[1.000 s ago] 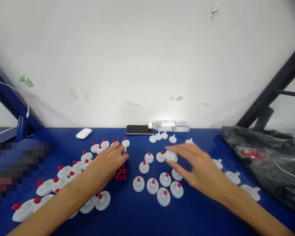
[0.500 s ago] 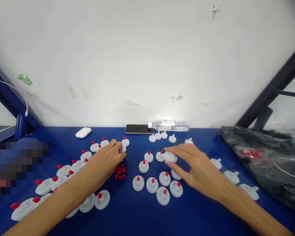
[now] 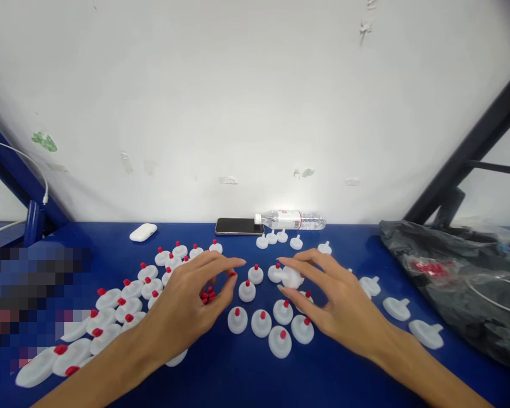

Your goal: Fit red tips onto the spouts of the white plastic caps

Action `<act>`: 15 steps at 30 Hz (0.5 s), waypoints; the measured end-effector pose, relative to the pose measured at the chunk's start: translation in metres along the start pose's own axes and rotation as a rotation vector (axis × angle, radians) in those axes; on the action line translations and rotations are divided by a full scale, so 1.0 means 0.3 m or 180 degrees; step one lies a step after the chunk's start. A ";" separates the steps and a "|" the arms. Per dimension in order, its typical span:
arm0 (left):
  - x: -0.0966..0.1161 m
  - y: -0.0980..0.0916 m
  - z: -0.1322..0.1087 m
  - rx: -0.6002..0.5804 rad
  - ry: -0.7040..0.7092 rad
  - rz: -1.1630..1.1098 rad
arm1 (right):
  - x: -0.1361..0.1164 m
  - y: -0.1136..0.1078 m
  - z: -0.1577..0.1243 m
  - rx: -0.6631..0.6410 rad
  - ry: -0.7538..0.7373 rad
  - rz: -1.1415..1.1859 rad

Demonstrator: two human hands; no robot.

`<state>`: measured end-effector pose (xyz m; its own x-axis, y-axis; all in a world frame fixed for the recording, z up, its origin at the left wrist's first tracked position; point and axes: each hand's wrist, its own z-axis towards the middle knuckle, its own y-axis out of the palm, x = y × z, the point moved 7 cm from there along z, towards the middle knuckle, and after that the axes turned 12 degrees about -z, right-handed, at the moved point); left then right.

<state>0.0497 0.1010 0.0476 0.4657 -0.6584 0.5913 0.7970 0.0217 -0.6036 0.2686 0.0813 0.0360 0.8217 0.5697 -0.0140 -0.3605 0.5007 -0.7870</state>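
Observation:
My left hand (image 3: 193,303) hovers over the blue table (image 3: 221,374), thumb and forefinger pinching a small red plug (image 3: 232,273). Under its palm lies a little heap of red plugs (image 3: 207,295). My right hand (image 3: 335,300) grips a white plastic cap (image 3: 292,277) between thumb and fingers, just right of the left fingertips. Below and between both hands stand several white caps with red plugs (image 3: 261,322). More plugged caps (image 3: 123,300) spread out to the left.
White caps without plugs (image 3: 397,309) lie to the right. A black plastic bag (image 3: 459,277) fills the right side. A phone (image 3: 239,226), a lying water bottle (image 3: 291,220) and a white earbud case (image 3: 143,232) sit by the wall. A blurred patch covers the left edge.
My left hand has lifted from the plug heap and moved right with a red plug in a pinch. My right hand has raised the white cap slightly toward it.

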 end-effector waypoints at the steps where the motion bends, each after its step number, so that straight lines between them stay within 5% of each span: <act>1: 0.008 0.002 -0.002 0.0051 -0.0050 -0.0163 | -0.011 -0.003 0.000 0.0049 -0.0078 0.0037; 7: 0.020 0.031 -0.021 0.0135 -0.0503 -0.0715 | -0.072 -0.017 -0.001 0.0327 -0.0363 0.0255; 15: 0.038 0.046 -0.053 0.0284 -0.0463 -0.0832 | -0.098 -0.022 0.001 0.0411 -0.0392 0.0425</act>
<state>0.0600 0.0819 0.0374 0.2855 -0.5358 0.7946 0.9246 -0.0641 -0.3754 0.2467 0.0615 0.0417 0.7058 0.7078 -0.0311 -0.5224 0.4903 -0.6976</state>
